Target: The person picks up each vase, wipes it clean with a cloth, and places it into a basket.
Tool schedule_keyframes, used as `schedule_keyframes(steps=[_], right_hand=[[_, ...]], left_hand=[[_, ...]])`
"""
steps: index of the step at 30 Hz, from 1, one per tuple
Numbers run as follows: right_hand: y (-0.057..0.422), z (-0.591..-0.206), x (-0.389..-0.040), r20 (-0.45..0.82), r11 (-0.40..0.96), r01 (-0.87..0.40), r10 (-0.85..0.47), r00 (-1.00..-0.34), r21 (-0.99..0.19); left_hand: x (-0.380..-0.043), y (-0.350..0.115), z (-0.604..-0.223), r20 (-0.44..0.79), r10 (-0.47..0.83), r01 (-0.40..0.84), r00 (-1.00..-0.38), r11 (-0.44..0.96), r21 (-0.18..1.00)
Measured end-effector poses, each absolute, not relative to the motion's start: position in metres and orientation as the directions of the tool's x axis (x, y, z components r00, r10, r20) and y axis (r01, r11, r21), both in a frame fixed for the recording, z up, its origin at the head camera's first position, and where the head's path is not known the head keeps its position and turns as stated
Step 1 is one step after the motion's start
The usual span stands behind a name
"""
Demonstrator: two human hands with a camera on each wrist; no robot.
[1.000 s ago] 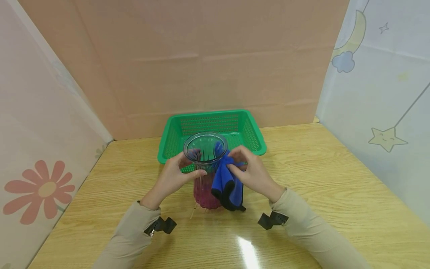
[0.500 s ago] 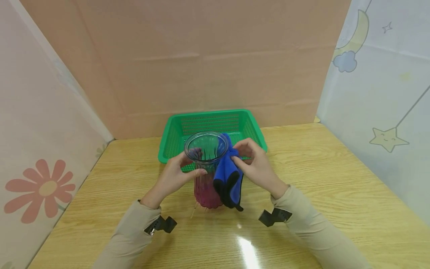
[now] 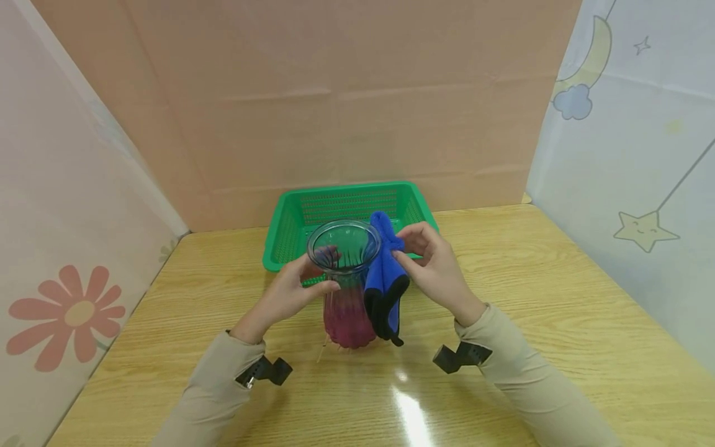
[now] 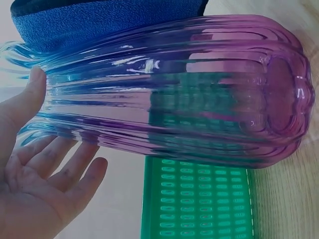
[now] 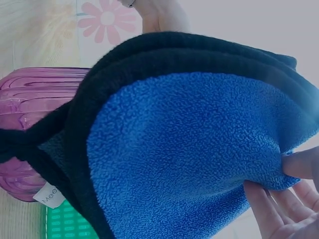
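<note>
A ribbed glass vase (image 3: 349, 320), bluish at the top and pink at the base, stands upright on the table. My left hand (image 3: 293, 288) holds its neck from the left, thumb in front and fingers behind. A blue cloth (image 3: 385, 273) with black edging hangs folded at the vase's right side, pinched near its upper part by my right hand (image 3: 436, 267). In the right wrist view the cloth (image 5: 184, 134) covers most of the vase (image 5: 40, 94), and a white tag (image 5: 50, 194) shows. Whether the cloth touches the glass is unclear.
Behind the vase, a green perforated plastic basket (image 3: 349, 200) sits on the wooden table (image 3: 503, 279). Thin pale streaks (image 3: 321, 351) show by the vase's base. A plain backdrop (image 3: 346, 93) rises at the table's far edge, with patterned sheets on both sides.
My right hand has shifted right and slightly upward. The cloth went with it, its top end now sticking up beside the rim. The left hand and vase have barely moved.
</note>
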State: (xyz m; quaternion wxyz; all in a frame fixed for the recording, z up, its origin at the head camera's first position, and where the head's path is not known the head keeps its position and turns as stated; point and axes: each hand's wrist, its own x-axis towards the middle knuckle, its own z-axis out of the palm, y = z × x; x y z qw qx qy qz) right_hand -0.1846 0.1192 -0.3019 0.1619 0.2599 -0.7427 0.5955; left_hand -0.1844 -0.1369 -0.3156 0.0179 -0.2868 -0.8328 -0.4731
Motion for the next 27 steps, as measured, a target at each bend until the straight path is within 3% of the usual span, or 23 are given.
schedule_keyframes(steps=[27], right_hand=[[0.1150, -0.3074, -0.1846, 0.511, 0.137, -0.538, -0.189, -0.838, -0.832]], left_hand=[[-0.1848, -0.1374, -0.3132, 0.304, 0.471, 0.476, -0.829, 0.306, 0.825]])
